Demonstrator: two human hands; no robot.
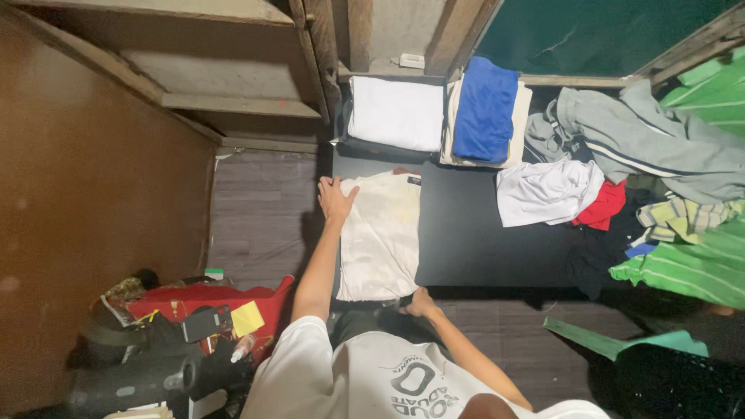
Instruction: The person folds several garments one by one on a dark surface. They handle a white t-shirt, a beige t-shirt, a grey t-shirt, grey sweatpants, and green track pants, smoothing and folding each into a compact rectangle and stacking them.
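Note:
A cream white shirt [380,237] lies flat and partly folded on the left part of a low black table [481,233]. My left hand [336,198] rests flat on the shirt's far left corner, fingers spread. My right hand [420,303] pinches the shirt's near edge at the table's front. Both arms reach out from my white printed shirt at the bottom of the view.
Folded white cloth [396,112] and a blue garment on a cream stack [485,109] sit at the table's far edge. A heap of loose clothes [621,171] covers the right side. A red bag and clutter [202,306] lie at the left, beside a brown wall.

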